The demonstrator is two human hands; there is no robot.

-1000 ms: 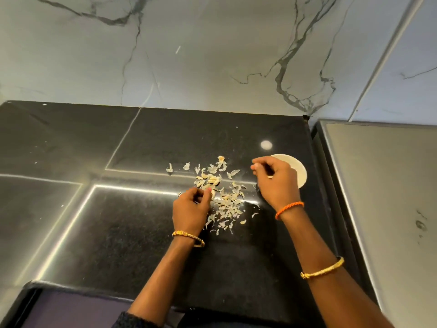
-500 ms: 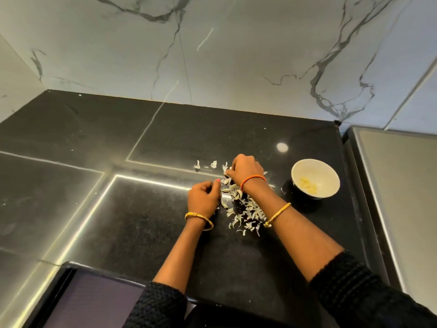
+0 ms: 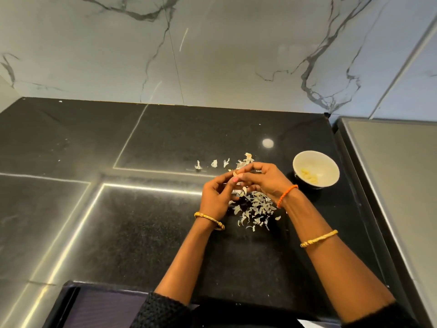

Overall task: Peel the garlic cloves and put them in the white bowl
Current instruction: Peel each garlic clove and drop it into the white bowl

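Mid-peel above the scattered skins (image 3: 254, 208) on the black counter (image 3: 142, 233): left hand (image 3: 216, 197) and right hand (image 3: 264, 179) both pinching what looks like a garlic clove (image 3: 235, 173), next bound, once bare, for the white bowl (image 3: 315, 168) nearby.

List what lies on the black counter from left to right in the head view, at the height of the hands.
Three loose peel scraps → left hand → garlic clove pinched between both hands → right hand → white bowl holding peeled cloves.
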